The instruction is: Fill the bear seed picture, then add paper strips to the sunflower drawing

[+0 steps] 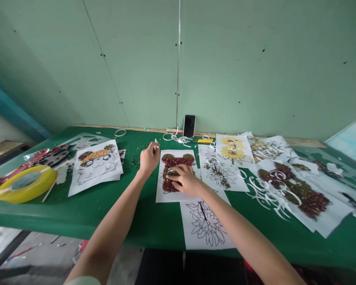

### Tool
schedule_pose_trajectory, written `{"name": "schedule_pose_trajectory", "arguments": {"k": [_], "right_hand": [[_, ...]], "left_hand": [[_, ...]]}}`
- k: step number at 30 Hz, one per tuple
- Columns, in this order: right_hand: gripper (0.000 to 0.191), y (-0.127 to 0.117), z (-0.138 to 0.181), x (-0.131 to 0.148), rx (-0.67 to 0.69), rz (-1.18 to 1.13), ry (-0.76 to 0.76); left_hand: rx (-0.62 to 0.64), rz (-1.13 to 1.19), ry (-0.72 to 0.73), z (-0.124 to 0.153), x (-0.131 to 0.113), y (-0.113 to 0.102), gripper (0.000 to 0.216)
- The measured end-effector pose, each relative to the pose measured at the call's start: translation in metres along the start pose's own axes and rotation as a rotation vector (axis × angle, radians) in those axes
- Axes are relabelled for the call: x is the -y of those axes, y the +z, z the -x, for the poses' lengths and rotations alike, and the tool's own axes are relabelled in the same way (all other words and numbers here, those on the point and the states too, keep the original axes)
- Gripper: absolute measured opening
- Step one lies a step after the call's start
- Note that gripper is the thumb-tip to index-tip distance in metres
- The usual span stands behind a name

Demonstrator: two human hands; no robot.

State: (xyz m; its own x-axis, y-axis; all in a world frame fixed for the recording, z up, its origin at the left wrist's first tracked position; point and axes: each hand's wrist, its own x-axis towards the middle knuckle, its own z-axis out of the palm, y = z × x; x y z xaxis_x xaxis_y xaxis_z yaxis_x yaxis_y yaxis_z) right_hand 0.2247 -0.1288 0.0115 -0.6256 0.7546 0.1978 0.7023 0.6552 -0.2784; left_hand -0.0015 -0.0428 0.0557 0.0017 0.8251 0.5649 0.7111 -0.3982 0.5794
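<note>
My right hand [185, 180] lies with fingers spread on the seed picture [178, 160], a bear-like figure of dark red beans and green seeds on white paper, and covers part of its middle. My left hand [150, 158] is closed just left of that sheet, above the green table. A small white thing [156, 141] sticks up from its fingers; its kind is too small to make out. Loose seeds [135, 161] are scattered on the table beside this hand. Beneath the seed picture lies a sheet with a flower line drawing [207, 225], partly covered by my right forearm.
At left are a yellow tape roll [26, 184] and a half-filled cartoon sheet [96, 164]. A phone [189, 126] leans against the wall near a yellow cutter [205, 141]. Flower sheets [234, 150], white plastic strips [267, 198] and another seed picture [299, 194] occupy the right side.
</note>
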Motion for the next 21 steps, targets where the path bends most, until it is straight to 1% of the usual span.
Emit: {"name": "schedule_pose_trajectory", "arguments": {"k": [4, 11, 16, 21], "right_hand": [[0.04, -0.001, -0.002, 0.006, -0.013, 0.026, 0.027], [0.038, -0.002, -0.003, 0.011, -0.038, 0.063, 0.001], [0.043, -0.004, -0.001, 0.003, -0.069, 0.054, -0.031], [0.038, -0.015, 0.005, -0.01, -0.109, 0.0, -0.023]], "left_hand": [[0.005, 0.002, 0.004, 0.0, 0.0, 0.001, 0.027], [0.004, 0.004, 0.006, 0.0, 0.001, 0.001, 0.026], [-0.014, -0.005, 0.016, -0.002, 0.006, 0.0, 0.027], [-0.017, -0.001, 0.004, -0.003, 0.008, 0.0, 0.027]]}}
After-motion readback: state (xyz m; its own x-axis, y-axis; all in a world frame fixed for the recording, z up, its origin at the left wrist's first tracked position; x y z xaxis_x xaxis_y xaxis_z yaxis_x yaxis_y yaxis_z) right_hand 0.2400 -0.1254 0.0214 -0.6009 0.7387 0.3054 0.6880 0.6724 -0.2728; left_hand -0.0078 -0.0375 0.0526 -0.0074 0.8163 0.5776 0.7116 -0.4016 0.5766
